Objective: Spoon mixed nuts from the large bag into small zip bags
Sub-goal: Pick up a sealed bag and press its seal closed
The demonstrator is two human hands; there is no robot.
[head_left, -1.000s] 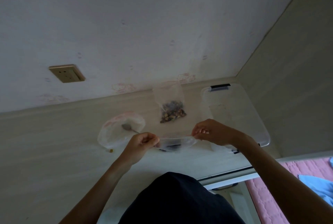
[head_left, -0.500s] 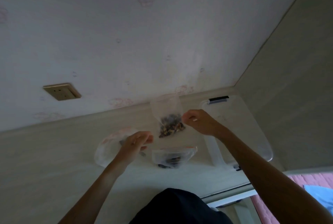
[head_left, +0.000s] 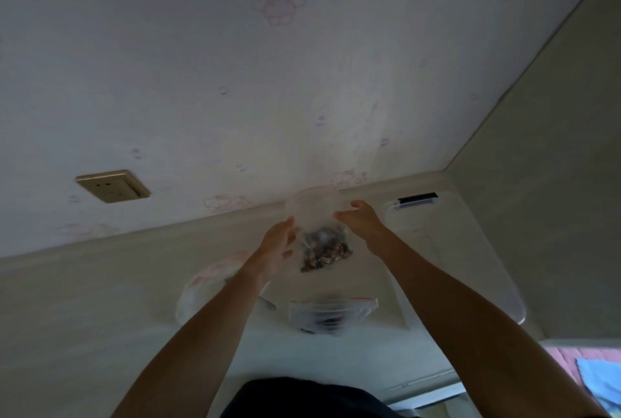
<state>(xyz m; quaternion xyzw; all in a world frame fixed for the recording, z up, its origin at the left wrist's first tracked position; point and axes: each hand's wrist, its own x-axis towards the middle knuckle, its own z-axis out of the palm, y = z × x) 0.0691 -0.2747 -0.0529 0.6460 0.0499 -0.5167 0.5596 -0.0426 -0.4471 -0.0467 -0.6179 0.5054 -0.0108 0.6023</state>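
Both my hands have moved up from the small zip bag [head_left: 331, 315], now lying on the table [head_left: 84, 310] nearer me; left hand [head_left: 277, 244] and right hand [head_left: 361, 221], fingers straight, flank the clear, crinkly large bag [head_left: 319, 226] of mixed nuts [head_left: 324, 251], translucent lid [head_left: 470, 249] beyond the right

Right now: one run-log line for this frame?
phase: reaching for large bag | left hand: open, beside it | right hand: open, beside it | small zip bag: on table

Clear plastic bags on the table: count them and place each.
3. An upright clear plastic bag of mixed nuts between both hands; a sealed small zip bag nearer; a crumpled clear bag left. More may be hidden.
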